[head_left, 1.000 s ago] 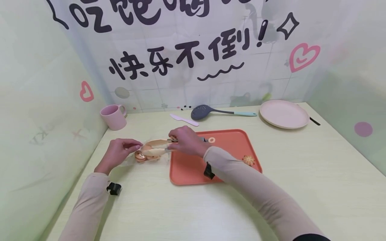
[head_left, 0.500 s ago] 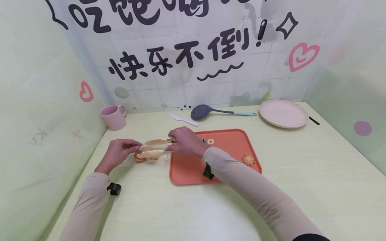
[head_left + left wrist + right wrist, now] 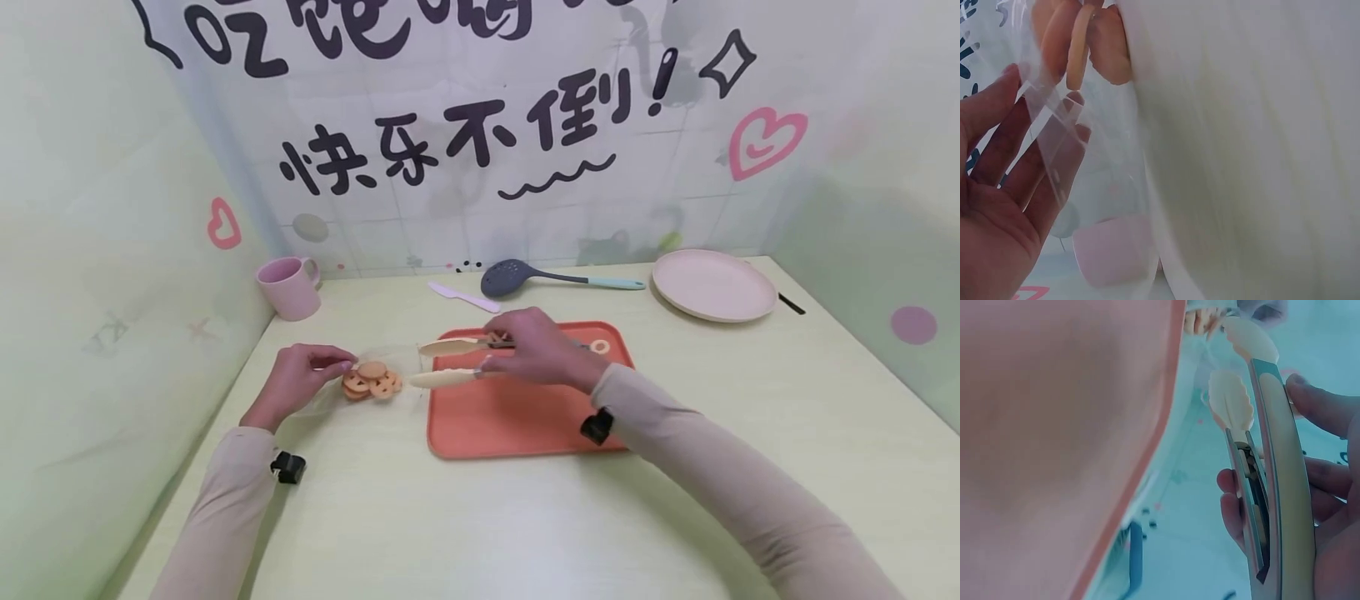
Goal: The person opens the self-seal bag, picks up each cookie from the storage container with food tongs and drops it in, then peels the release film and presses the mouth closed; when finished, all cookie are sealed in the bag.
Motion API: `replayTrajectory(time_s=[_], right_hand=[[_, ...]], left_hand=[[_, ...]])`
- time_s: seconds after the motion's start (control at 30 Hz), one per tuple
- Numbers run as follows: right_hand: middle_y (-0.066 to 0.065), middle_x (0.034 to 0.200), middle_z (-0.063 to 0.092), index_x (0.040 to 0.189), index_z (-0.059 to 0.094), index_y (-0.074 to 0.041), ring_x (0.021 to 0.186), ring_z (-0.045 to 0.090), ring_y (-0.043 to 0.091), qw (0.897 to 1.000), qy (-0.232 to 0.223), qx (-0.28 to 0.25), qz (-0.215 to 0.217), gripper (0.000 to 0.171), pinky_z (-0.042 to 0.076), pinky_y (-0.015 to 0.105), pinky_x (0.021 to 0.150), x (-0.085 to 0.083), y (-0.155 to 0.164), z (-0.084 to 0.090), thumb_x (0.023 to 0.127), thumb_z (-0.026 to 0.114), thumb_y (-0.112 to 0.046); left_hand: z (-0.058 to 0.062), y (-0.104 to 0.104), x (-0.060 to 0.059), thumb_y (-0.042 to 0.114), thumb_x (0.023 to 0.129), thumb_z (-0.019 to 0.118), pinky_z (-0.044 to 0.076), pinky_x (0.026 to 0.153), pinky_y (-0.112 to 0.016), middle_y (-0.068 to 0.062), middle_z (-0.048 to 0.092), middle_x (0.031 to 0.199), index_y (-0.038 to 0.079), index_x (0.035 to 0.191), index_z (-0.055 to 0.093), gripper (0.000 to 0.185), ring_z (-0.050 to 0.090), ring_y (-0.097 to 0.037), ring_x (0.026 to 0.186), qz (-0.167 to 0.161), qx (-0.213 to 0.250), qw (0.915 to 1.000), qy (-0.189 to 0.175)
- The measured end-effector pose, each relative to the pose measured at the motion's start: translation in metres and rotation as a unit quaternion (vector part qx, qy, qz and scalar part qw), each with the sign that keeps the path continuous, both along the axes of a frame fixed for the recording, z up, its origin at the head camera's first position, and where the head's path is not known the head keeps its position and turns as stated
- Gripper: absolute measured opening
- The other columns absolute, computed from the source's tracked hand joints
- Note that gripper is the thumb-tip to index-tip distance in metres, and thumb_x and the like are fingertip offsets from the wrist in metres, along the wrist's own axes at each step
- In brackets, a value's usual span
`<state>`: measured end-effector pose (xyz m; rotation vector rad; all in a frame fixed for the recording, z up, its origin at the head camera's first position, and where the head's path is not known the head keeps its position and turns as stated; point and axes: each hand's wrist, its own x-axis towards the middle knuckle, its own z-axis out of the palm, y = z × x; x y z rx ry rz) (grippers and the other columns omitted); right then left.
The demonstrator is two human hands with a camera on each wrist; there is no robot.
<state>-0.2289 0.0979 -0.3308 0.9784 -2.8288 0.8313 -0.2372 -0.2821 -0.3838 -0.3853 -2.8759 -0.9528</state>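
My left hand (image 3: 300, 383) pinches the edge of a clear plastic bag (image 3: 408, 358) between thumb and fingers at the left of the table. Several round, brown-flecked cookies (image 3: 382, 385) lie bunched in the bag; the left wrist view shows cookies (image 3: 1110, 50) through the film. My right hand (image 3: 542, 348) grips a pair of tongs (image 3: 1288, 462) over the orange tray (image 3: 453, 437). Their cream scalloped tips stand apart with nothing between them, pointing left at the bag's right end. A pale ring (image 3: 600, 347) shows at the far end of the tongs.
Behind the tray lie a lilac knife (image 3: 465, 297) and a dark slotted spoon (image 3: 506, 279). A pink mug (image 3: 291, 292) stands at the back left, and a pink plate (image 3: 712, 287) lies at the back right with a dark handle (image 3: 791, 303) beside it.
My right hand has drawn the tongs rightward off the cookies and over the tray. The left hand keeps its place on the bag. My right forearm now hides the star-shaped cookie on the tray.
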Motion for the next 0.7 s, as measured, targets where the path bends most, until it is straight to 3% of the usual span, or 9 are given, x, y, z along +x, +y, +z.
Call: replayTrajectory(time_s=[0.2, 0.53, 0.7], right_hand=[[0.003, 0.096, 0.073, 0.113, 0.073, -0.008, 0.085, 0.064, 0.018, 1.000, 0.019, 0.014, -0.012, 0.041, 0.053, 0.036, 0.078, 0.011, 0.050, 0.008, 0.084, 0.082, -0.035], [0.001, 0.102, 0.076, 0.114, 0.074, -0.011, 0.087, 0.068, 0.014, 0.998, 0.040, 0.020, -0.046, 0.043, 0.057, 0.030, 0.076, 0.026, 0.142, 0.008, 0.080, 0.085, -0.035], [-0.005, 0.098, 0.075, 0.109, 0.074, -0.013, 0.086, 0.071, 0.011, 0.996, 0.065, 0.027, -0.052, 0.039, 0.059, 0.027, 0.074, 0.035, 0.176, 0.006, 0.078, 0.087, -0.032]], left_hand=[[0.002, -0.002, 0.002, 0.018, 0.096, 0.070, 0.053, 0.082, -0.021, -0.010, 0.078, 0.108, 0.011, 0.109, 0.078, 0.017, 0.074, -0.028, 0.101, 0.006, -0.004, 1.0000, -0.003], [0.002, -0.002, 0.001, 0.019, 0.096, 0.069, 0.058, 0.088, -0.044, -0.013, 0.077, 0.108, 0.009, 0.109, 0.078, 0.018, 0.074, -0.031, 0.102, 0.001, -0.002, 1.0000, -0.001], [0.002, 0.000, 0.000, 0.018, 0.096, 0.069, 0.058, 0.088, -0.044, -0.014, 0.077, 0.108, 0.009, 0.109, 0.078, 0.018, 0.074, -0.031, 0.102, -0.001, -0.006, 1.0000, 0.004]])
